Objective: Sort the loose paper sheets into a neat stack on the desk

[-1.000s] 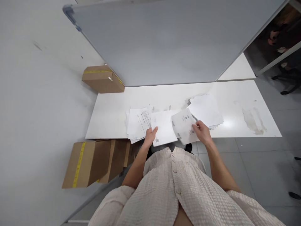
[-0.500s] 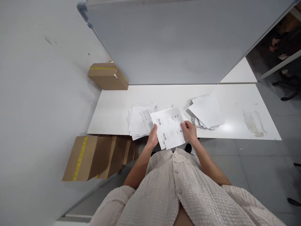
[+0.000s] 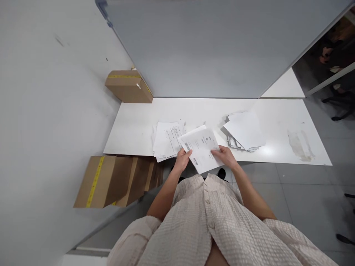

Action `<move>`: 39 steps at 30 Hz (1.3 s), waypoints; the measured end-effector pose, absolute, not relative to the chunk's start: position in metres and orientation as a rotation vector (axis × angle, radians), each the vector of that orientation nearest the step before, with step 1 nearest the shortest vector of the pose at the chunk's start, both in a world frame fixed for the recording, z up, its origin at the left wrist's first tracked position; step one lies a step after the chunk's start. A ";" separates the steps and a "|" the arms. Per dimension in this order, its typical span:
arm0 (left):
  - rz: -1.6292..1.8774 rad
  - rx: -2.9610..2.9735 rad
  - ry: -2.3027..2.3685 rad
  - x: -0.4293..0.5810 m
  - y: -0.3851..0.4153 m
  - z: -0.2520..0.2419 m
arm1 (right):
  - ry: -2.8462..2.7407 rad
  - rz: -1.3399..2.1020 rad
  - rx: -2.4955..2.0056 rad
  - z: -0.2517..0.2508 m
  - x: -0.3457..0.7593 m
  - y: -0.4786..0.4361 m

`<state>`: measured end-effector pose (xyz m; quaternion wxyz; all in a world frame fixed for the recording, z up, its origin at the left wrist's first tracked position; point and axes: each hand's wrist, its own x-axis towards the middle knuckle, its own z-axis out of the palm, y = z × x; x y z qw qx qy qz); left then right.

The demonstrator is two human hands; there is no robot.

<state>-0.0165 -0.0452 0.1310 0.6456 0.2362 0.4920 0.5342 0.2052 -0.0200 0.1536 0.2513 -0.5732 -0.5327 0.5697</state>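
Observation:
Between my two hands I hold printed paper sheets [image 3: 202,149] with barcodes, above the table's near edge. My left hand [image 3: 183,159] is closed on their lower left edge, thumb on top. Gripping the right edge is my right hand [image 3: 224,156], its thumb also lying on the print. Just left of the held sheets, a loose stack of printed papers [image 3: 165,138] rests on the table. Farther right lies another uneven pile of papers [image 3: 245,129], its top sheet blank. How many sheets I hold cannot be made out.
The white table [image 3: 133,129] backs onto a grey-white board [image 3: 205,51]. A cardboard box [image 3: 129,88] sits at its far left corner. More cardboard boxes [image 3: 102,181] with yellow tape stand left below the table edge. A worn patch [image 3: 299,146] marks the right end.
The two sheets that were fanned apart now lie nearly aligned. My left hand's thumb has slid further onto the paper, and my right hand has shifted slightly lower.

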 end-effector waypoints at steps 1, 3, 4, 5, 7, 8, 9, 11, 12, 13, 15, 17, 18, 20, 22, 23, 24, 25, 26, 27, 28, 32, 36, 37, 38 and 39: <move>1.241 0.583 1.153 -0.022 -0.042 0.129 | -1.602 1.389 -1.587 0.160 0.208 -0.017; 1.251 0.725 1.244 -0.034 -0.034 0.125 | -1.913 1.065 -1.588 0.175 0.213 -0.010; 1.221 0.825 1.290 -0.039 -0.031 0.124 | -2.050 0.915 -1.584 0.182 0.214 -0.006; 1.180 0.945 1.342 -0.043 -0.028 0.122 | -2.169 0.779 -1.590 0.187 0.215 -0.003; 1.082 1.213 1.458 -0.047 -0.023 0.117 | -2.368 0.540 -1.636 0.195 0.213 0.001; 1.041 1.342 1.522 -0.047 -0.022 0.114 | -2.452 0.442 -1.669 0.195 0.211 0.002; 1.008 1.452 1.584 -0.046 -0.021 0.109 | -2.524 0.363 -1.703 0.194 0.208 0.003; 0.965 1.590 1.676 -0.041 -0.020 0.097 | -2.628 0.260 -1.751 0.186 0.202 0.003; 0.948 1.617 1.699 -0.038 -0.020 0.091 | -2.662 0.234 -1.775 0.180 0.200 0.002; 0.930 1.623 1.702 -0.035 -0.019 0.084 | -2.690 0.224 -1.796 0.173 0.197 0.002; 0.879 1.600 1.672 -0.028 -0.017 0.072 | -2.736 0.242 -1.833 0.159 0.194 0.003; 0.819 1.554 1.627 -0.023 -0.016 0.065 | -2.761 0.269 -1.860 0.147 0.192 0.003; 0.798 1.533 1.605 -0.021 -0.015 0.063 | -2.765 0.278 -1.867 0.143 0.192 0.004; 0.792 1.499 1.570 -0.019 -0.015 0.063 | -2.761 0.284 -1.876 0.138 0.193 0.003; 0.812 1.477 1.550 -0.019 -0.016 0.065 | -2.748 0.281 -1.892 0.137 0.194 0.002; 0.819 1.470 1.546 -0.019 -0.016 0.066 | -2.739 0.279 -1.902 0.136 0.195 0.002; 0.819 1.466 1.540 -0.019 -0.016 0.067 | -2.729 0.277 -1.911 0.136 0.196 0.001; 0.813 1.466 1.530 -0.019 -0.016 0.068 | -2.719 0.279 -1.917 0.137 0.197 0.001; 0.806 1.470 1.518 -0.019 -0.015 0.068 | -2.711 0.287 -1.921 0.137 0.198 0.001; 0.800 1.476 1.506 -0.020 -0.014 0.069 | -2.705 0.302 -1.924 0.138 0.199 0.001; 0.798 1.482 1.493 -0.020 -0.014 0.069 | -2.702 0.319 -1.925 0.140 0.200 0.001; 0.824 1.505 1.466 -0.022 -0.009 0.070 | -2.678 0.347 -1.959 0.147 0.201 0.003; 0.800 1.498 1.460 -0.021 -0.005 0.069 | -2.652 0.371 -1.970 0.146 0.198 0.005; 0.786 1.486 1.461 -0.020 -0.004 0.069 | -2.655 0.388 -1.964 0.144 0.198 0.005; 0.774 1.473 1.463 -0.019 -0.003 0.069 | -2.657 0.402 -1.959 0.143 0.197 0.006; 0.768 1.461 1.466 -0.018 -0.002 0.069 | -2.655 0.412 -1.957 0.142 0.198 0.006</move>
